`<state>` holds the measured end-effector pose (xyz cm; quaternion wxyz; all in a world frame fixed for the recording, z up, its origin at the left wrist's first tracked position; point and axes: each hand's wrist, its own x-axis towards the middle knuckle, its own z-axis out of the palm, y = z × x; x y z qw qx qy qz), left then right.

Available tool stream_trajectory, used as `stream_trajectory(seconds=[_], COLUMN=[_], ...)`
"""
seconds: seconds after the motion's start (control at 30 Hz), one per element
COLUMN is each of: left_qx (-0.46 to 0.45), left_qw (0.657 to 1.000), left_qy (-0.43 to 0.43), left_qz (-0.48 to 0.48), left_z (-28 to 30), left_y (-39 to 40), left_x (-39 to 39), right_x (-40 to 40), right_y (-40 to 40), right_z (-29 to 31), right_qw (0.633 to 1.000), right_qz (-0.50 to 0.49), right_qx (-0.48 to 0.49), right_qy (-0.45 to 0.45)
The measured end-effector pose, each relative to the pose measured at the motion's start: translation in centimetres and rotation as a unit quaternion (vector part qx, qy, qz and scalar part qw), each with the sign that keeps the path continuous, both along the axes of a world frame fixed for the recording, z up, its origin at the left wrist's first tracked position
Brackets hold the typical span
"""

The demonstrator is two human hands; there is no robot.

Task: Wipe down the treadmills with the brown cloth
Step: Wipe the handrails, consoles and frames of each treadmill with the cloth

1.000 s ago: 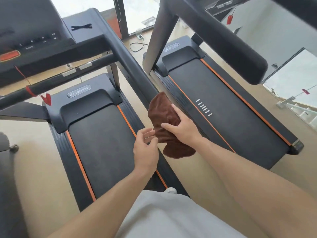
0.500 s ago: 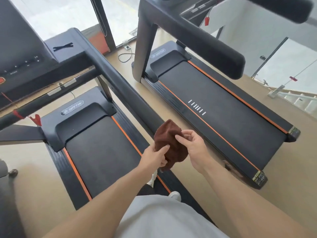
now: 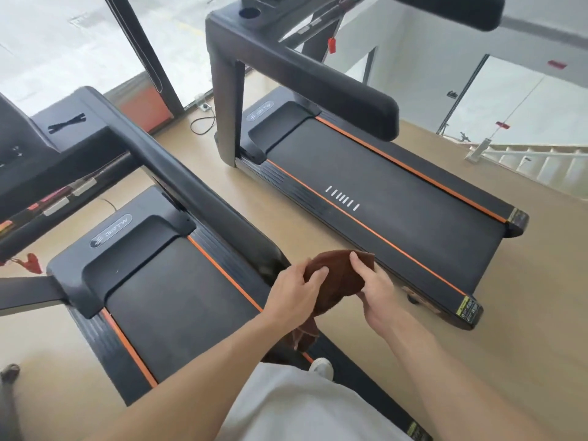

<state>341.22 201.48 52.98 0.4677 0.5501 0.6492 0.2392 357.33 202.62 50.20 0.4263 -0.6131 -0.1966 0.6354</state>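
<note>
While both hands (image 3: 294, 289) (image 3: 374, 292) pinch the cloth (image 3: 337, 281) between them, it sags soft and light; bunching it into one palm should grip best.

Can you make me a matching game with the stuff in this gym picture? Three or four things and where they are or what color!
Things:
1. brown cloth
2. red safety clip
3. white dash marks
4. white shoe

Matches:
A. printed on the right treadmill's belt
B. held in both hands
C. hanging under the right treadmill's console
D. peeking out below the cloth

Pairs: 1-B, 2-C, 3-A, 4-D
</note>
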Motion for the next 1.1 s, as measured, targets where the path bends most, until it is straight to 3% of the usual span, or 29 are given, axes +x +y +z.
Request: stream_trajectory(seconds=[0.43, 0.8, 0.97, 1.1], left_qx=[-0.015, -0.113, -0.131, -0.121], left_qw=[1.0, 0.989, 0.991, 0.992], left_qy=[-0.003, -0.066, 0.01, 0.031], left_qz=[0.022, 0.07, -0.029, 0.035], left_z=[-1.0, -4.2, -5.8, -6.6], left_y=[7.2, 17.0, 21.6, 24.2], left_x=[3.5, 2.5, 1.6, 1.1], right_x=[0.2, 0.2, -0.2, 0.4], right_y=[4.0, 18.4, 23.9, 26.2], right_z=[2.0, 0.4, 0.0, -0.7], right_qw=[0.985, 0.969, 0.958, 0.95], right_qz=[-0.031, -0.019, 0.008, 0.033], right_qx=[0.095, 0.069, 0.063, 0.05], right_qy=[-0.138, -0.236, -0.279, -0.308])
